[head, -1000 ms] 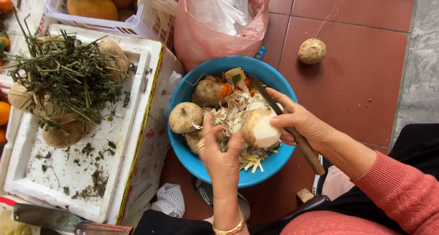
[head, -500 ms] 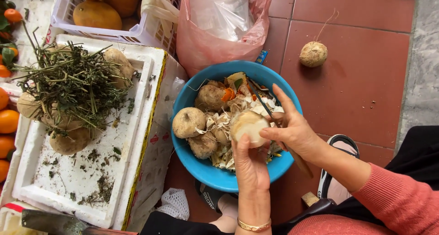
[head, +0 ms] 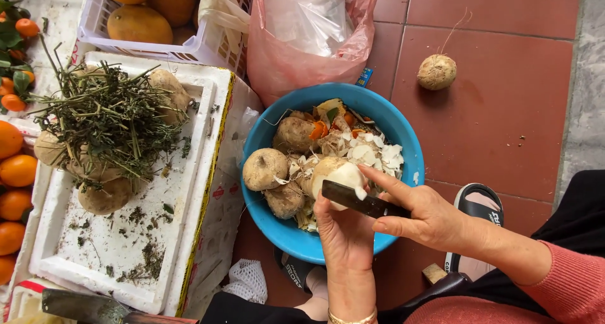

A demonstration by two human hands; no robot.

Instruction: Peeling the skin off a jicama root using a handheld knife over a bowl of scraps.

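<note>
My left hand [head: 343, 232] holds a round root [head: 337, 173], partly peeled white, over the blue bowl [head: 403, 125] in the middle of the frame. My right hand [head: 428, 217] grips a dark knife [head: 359, 201], and its blade lies on the root. More brown roots and white peels sit in the bowl. One root [head: 437, 71] lies alone on the red floor tiles [head: 504, 122], upper right. A white foam tray [head: 88, 248] with green stems [head: 110, 119] is on the left.
</note>
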